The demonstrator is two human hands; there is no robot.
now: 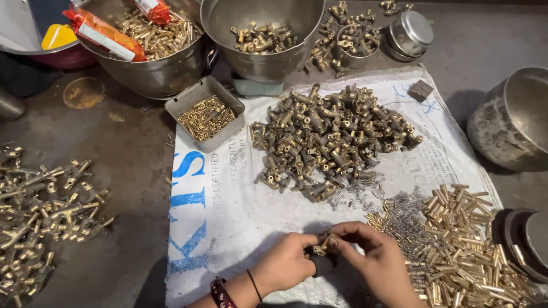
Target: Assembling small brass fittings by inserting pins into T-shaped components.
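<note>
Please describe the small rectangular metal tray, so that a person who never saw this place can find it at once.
Find the white printed sack spread on the floor. At its upper left corner, just below the two big steel bowls, sits the small rectangular tray. It is the only square-cornered container here, grey and shallow, and it holds tiny brass pieces, far smaller than the fittings in the heap beside it.

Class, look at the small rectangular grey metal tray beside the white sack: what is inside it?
The rectangular grey metal tray holds a heap of small brass pieces. They cover its floor, so nothing beneath them shows.
</note>
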